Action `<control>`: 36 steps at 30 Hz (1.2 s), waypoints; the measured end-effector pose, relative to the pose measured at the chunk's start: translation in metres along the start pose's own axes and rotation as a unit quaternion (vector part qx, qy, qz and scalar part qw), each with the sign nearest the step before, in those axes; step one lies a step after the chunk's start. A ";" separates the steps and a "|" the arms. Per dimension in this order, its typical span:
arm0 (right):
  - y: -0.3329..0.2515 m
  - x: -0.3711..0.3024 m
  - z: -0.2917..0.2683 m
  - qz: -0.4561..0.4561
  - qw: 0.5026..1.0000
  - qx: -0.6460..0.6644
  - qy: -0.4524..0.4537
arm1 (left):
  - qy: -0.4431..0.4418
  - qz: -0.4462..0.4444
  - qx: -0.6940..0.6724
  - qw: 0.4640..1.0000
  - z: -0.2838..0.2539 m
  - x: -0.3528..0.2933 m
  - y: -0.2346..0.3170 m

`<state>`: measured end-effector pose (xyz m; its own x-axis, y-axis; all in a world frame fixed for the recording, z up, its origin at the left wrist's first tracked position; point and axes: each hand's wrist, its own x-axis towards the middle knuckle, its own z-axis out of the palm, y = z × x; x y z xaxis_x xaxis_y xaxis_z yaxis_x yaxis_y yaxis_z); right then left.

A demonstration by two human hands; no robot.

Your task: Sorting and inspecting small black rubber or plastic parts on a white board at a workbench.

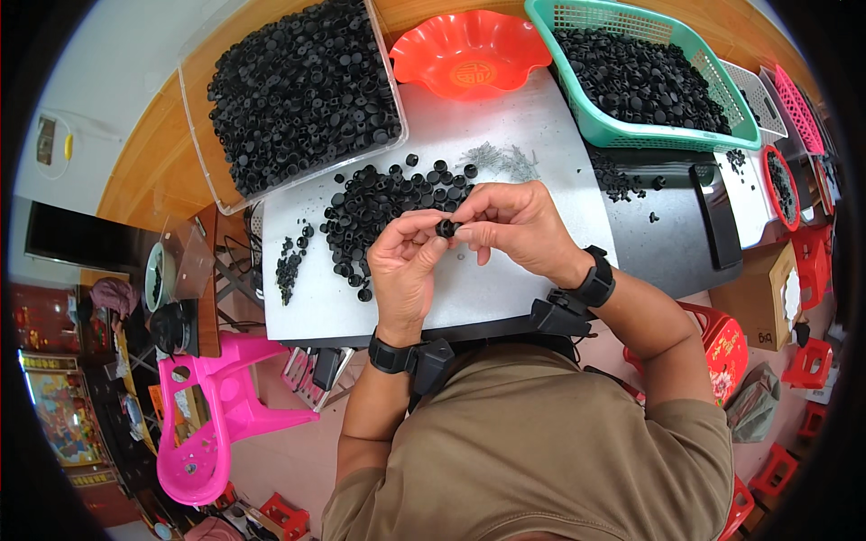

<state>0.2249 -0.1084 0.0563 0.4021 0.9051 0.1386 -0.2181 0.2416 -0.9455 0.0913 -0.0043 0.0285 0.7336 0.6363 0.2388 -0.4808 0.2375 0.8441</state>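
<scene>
Left hand (403, 261) and right hand (519, 225) pinch one black cap (446, 229) between them, above the white table (570, 203). This cap seemingly unfinished; many loose pieces (368, 206) lie piled beyond. Number done: cannot tell.

Bright, soft light is spreading over the white table (311, 311), mild glare is showing on the red dish (474, 54), the lower left is looking dimmer, and fisheye distortion is bending straight edges near the dark, rounded rim.
</scene>
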 end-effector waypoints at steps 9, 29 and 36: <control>0.001 0.000 -0.001 -0.002 1.000 0.017 -0.008 | 0.004 0.004 0.019 1.000 -0.002 0.000 -0.001; 0.007 0.004 -0.003 0.047 0.999 0.026 -0.007 | -0.001 0.019 0.056 0.998 -0.003 0.001 -0.001; 0.009 0.005 -0.005 0.044 0.999 0.025 -0.010 | -0.003 0.023 0.088 0.996 -0.003 0.001 0.000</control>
<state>0.2293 -0.1030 0.0467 0.3619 0.9301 0.0620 -0.2957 0.1776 -0.9386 0.0908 -0.0016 0.0274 0.7164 0.6385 0.2812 -0.4225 0.0762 0.9032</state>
